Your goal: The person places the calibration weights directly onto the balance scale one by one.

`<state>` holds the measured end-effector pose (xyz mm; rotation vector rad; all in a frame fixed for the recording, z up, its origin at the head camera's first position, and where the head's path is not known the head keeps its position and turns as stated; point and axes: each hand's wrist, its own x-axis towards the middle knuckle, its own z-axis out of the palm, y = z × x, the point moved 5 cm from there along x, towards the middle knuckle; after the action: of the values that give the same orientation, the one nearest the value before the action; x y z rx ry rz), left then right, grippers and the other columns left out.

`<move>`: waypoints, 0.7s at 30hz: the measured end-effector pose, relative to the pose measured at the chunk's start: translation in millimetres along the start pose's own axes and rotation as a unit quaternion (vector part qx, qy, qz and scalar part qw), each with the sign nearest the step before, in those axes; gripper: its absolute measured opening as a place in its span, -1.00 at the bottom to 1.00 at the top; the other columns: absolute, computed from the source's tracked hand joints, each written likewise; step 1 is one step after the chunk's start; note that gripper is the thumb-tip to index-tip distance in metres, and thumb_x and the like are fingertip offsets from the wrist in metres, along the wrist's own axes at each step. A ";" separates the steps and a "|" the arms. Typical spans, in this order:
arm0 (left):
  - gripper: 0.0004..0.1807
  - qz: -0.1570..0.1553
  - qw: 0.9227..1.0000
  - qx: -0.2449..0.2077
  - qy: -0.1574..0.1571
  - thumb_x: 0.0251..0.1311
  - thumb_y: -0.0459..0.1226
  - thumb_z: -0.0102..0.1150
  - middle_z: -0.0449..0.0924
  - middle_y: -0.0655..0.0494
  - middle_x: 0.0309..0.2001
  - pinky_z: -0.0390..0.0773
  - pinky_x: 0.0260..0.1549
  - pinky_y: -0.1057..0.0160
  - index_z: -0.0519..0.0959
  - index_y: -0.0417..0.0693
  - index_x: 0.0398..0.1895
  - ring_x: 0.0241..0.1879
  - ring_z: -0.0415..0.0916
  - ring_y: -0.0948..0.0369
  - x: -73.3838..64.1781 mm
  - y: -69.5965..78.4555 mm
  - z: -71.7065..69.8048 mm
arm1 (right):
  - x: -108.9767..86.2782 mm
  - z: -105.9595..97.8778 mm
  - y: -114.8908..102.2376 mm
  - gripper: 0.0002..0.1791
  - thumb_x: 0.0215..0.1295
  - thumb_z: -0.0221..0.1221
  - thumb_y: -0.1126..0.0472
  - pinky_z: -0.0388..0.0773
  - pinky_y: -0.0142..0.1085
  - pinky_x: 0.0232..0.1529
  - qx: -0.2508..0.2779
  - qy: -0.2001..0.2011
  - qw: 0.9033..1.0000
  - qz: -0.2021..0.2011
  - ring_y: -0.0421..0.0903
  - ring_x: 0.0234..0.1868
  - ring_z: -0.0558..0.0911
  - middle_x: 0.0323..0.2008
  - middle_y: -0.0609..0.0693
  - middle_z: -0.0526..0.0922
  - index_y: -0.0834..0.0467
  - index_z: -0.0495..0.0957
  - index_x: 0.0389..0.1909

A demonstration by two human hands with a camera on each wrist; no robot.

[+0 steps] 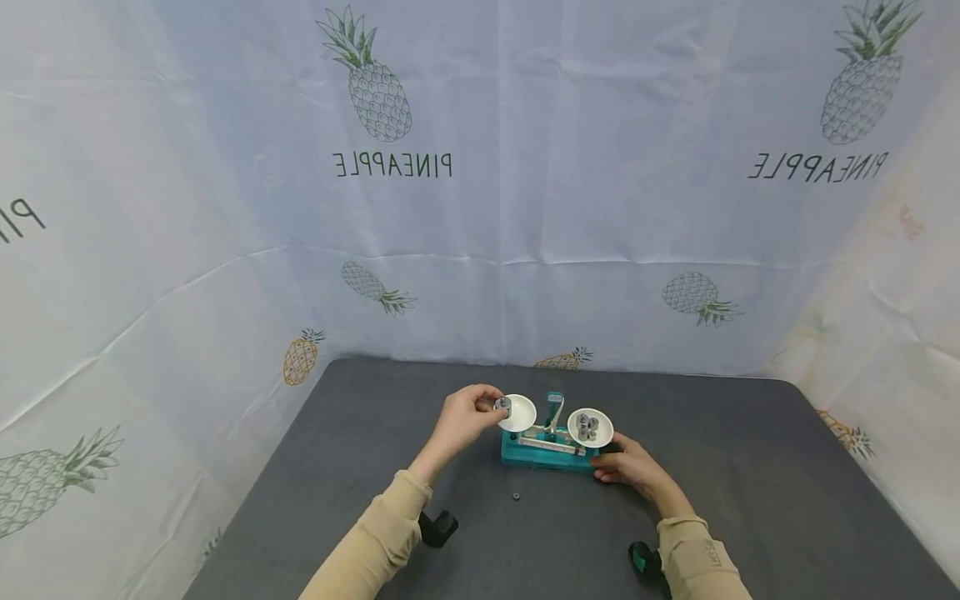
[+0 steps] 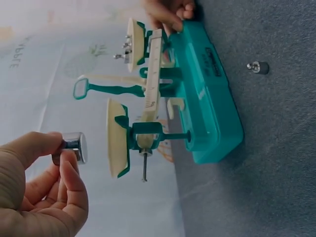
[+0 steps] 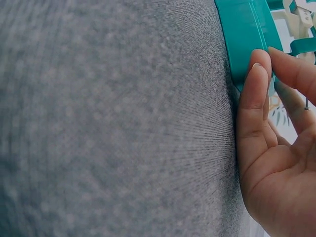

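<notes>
A teal balance scale [image 1: 546,454] with two white pans stands on the dark table. My left hand [image 1: 467,421] pinches a shiny metal weight [image 2: 76,147] between thumb and fingers. In the left wrist view the weight is held above the left pan [image 2: 117,138], apart from it; in the head view it overlaps that pan's left rim. Several metal weights [image 1: 587,427] stand in the right pan [image 1: 604,433]. My right hand [image 1: 633,467] grips the right end of the scale's base, its fingertips [image 3: 256,81] at the teal corner.
One small metal weight [image 1: 516,497] lies on the table [image 1: 390,417] in front of the scale. A white cloth [image 1: 480,208] printed with pineapples hangs behind the table and along its sides. Black devices [image 1: 438,529] sit at my wrists.
</notes>
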<state>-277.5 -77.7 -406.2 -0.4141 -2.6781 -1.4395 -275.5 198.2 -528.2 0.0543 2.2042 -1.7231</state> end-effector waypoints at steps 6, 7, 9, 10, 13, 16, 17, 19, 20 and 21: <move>-0.75 0.004 1.000 0.026 -0.010 0.08 -0.23 0.28 0.62 -0.01 -0.26 0.53 -0.52 0.39 0.61 -0.13 -0.18 -0.38 0.57 0.23 10.7 0.1 6.8 | -0.6 -0.1 0.5 -0.16 0.12 0.21 0.32 0.61 -0.31 -0.36 0.001 -0.006 1.000 -0.001 -0.17 -0.44 0.63 -0.43 0.02 0.59 0.41 -0.01 0.35; -0.75 0.003 0.999 0.030 -0.012 0.08 -0.24 0.28 0.62 -0.01 -0.26 0.53 -0.52 0.40 0.62 -0.14 -0.18 -0.38 0.56 0.23 12.0 -0.2 7.9 | -0.5 0.2 0.8 -0.15 0.13 0.21 0.32 0.61 -0.31 -0.35 0.001 -0.009 1.000 -0.002 -0.17 -0.44 0.63 -0.42 0.02 0.59 0.41 -0.03 0.36; -0.76 0.005 0.999 0.037 -0.017 0.08 -0.24 0.28 0.62 -0.02 -0.27 0.53 -0.53 0.41 0.62 -0.15 -0.19 -0.38 0.56 0.23 14.4 -0.2 9.8 | -0.6 0.5 1.1 -0.15 0.13 0.21 0.31 0.61 -0.31 -0.35 0.001 -0.010 1.000 -0.001 -0.16 -0.43 0.63 -0.42 0.03 0.59 0.41 -0.03 0.36; -0.76 0.005 0.999 0.041 -0.019 0.08 -0.24 0.27 0.62 -0.01 -0.27 0.53 -0.52 0.42 0.62 -0.14 -0.19 -0.38 0.55 0.24 15.3 -0.4 10.8 | -0.6 0.5 1.3 -0.15 0.12 0.21 0.31 0.61 -0.31 -0.36 0.002 -0.009 1.000 0.000 -0.16 -0.44 0.63 -0.42 0.03 0.59 0.41 -0.03 0.36; -0.77 0.003 0.999 0.043 -0.023 0.08 -0.24 0.28 0.62 -0.01 -0.27 0.54 -0.51 0.42 0.62 -0.14 -0.20 -0.37 0.55 0.24 17.8 -0.7 13.1 | -0.4 0.5 1.6 -0.17 0.12 0.22 0.31 0.61 -0.30 -0.36 0.001 -0.006 1.000 0.000 -0.16 -0.44 0.63 -0.41 0.03 0.59 0.41 0.00 0.34; -0.76 0.003 0.999 0.045 -0.026 0.07 -0.25 0.28 0.63 -0.04 -0.26 0.56 -0.50 0.40 0.62 -0.16 -0.20 -0.35 0.58 0.20 19.6 -0.5 15.0 | -0.3 0.4 1.3 -0.18 0.12 0.22 0.31 0.61 -0.30 -0.36 0.004 -0.005 1.000 -0.001 -0.16 -0.44 0.63 -0.41 0.03 0.59 0.40 0.02 0.34; -0.76 0.003 0.999 0.045 -0.027 0.07 -0.26 0.28 0.63 -0.05 -0.26 0.56 -0.50 0.39 0.62 -0.17 -0.20 -0.34 0.58 0.19 20.2 -0.5 15.6 | -0.2 0.3 1.4 -0.19 0.12 0.22 0.32 0.61 -0.30 -0.36 0.004 -0.006 1.000 -0.001 -0.16 -0.44 0.63 -0.41 0.03 0.59 0.40 0.02 0.34; -0.76 0.000 0.998 0.046 -0.031 0.07 -0.27 0.28 0.63 -0.06 -0.25 0.57 -0.49 0.38 0.62 -0.19 -0.19 -0.32 0.59 0.17 21.2 -0.7 17.0 | 0.0 0.1 1.6 -0.18 0.13 0.21 0.32 0.61 -0.31 -0.36 0.004 -0.007 1.000 -0.002 -0.16 -0.44 0.63 -0.42 0.02 0.59 0.40 0.01 0.34; -0.76 -0.001 0.998 0.046 -0.033 0.08 -0.27 0.27 0.64 -0.07 -0.25 0.58 -0.48 0.37 0.62 -0.20 -0.19 -0.32 0.60 0.16 21.7 -0.8 17.8 | 0.0 0.0 1.6 -0.18 0.12 0.22 0.32 0.61 -0.31 -0.36 0.004 -0.006 1.000 -0.002 -0.16 -0.44 0.63 -0.42 0.02 0.59 0.40 0.02 0.34; -0.75 -0.003 0.998 0.046 -0.034 0.08 -0.27 0.27 0.64 -0.07 -0.25 0.58 -0.48 0.37 0.62 -0.20 -0.19 -0.31 0.60 0.16 22.3 -1.0 18.4 | -0.1 -0.2 1.7 -0.18 0.12 0.21 0.32 0.61 -0.31 -0.37 0.004 -0.005 1.000 -0.002 -0.16 -0.44 0.62 -0.43 0.02 0.59 0.40 0.01 0.34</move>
<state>-298.0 -58.5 -413.0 -0.4552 -2.7877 -1.3213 -275.1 198.9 -529.7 0.0420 2.1920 -1.7299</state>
